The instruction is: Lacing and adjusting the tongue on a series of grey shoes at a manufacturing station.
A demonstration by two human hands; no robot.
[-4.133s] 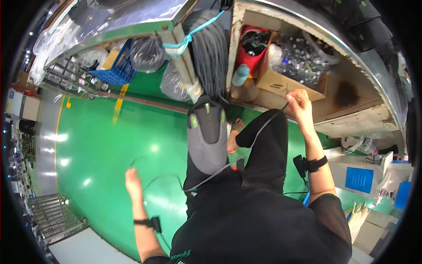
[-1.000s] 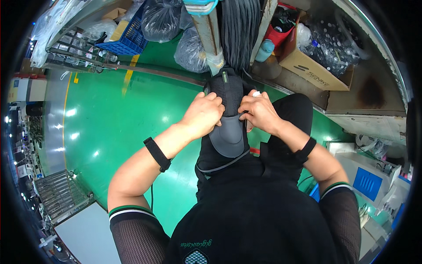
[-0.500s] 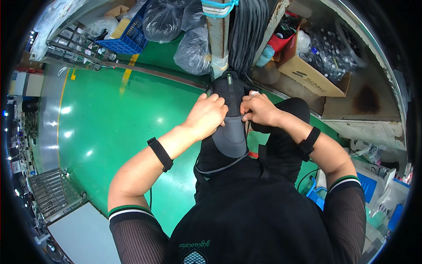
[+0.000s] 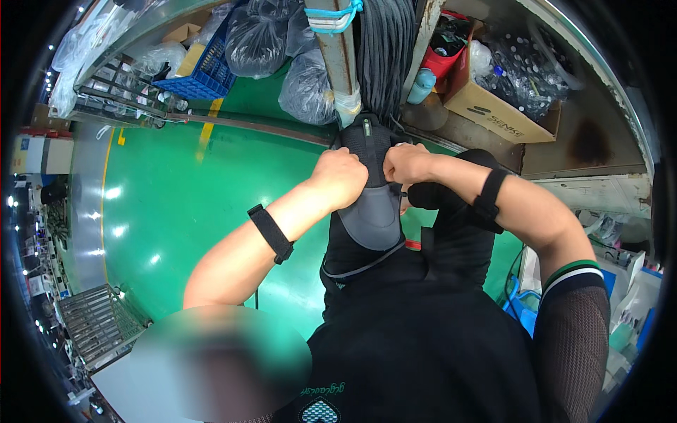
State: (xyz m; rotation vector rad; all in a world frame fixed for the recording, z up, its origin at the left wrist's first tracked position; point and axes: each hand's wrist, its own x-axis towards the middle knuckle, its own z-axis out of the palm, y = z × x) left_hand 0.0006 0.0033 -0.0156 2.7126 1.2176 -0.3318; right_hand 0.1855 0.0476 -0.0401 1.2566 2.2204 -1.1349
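Beyond the left hand (image 4: 340, 176), leftward, a blue crate (image 4: 196, 86). With that hand, curled against the left edge of the grey-and-black shoe (image 4: 374, 204) between both hands; hidden at the fingertips, cannot tell whether clamped. With the right hand (image 4: 409, 163), curled at the opposite edge; cannot tell either. Beyond it, rightward, a cardboard box (image 4: 486, 113).

Between the left hand (image 4: 340, 180) and the right hand (image 4: 407, 163), a shoe (image 4: 370, 220) is showing smooth grey and black mesh, with a small green-marked tag (image 4: 367, 127). Beyond both hands, dark grey cords (image 4: 386, 56) are hanging near a light-blue tie (image 4: 331, 20). Left of the left hand, the floor (image 4: 176, 197) is gleaming green with a yellow stripe (image 4: 206, 134), while beyond the right hand a brown box (image 4: 486, 113) is sitting near a red container (image 4: 442, 65).
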